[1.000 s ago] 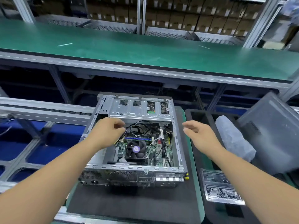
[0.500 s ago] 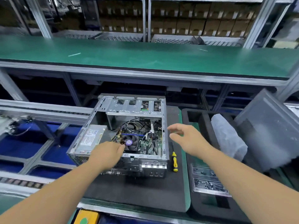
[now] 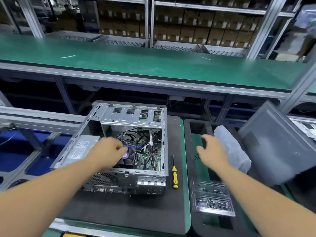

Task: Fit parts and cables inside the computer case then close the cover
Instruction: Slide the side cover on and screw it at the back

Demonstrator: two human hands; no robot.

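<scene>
Both hands reach forward with the open computer case as landmark. Left hand hovers over the case interior, fingers curled above the round cooler fan; whether they pinch anything cannot be told, as the hand is blurred. Right hand hangs to the right of the case, fingers spread and holding nothing, over a black foam tray. Inside the bare sheet-metal case lie black cables and a green circuit board. Just right of the case, 1 yellow-handled screwdriver lies on the dark mat. Farther right stand a crinkled clear plastic bag, a grey side cover, tilted, and a clear blister tray of small parts.
</scene>
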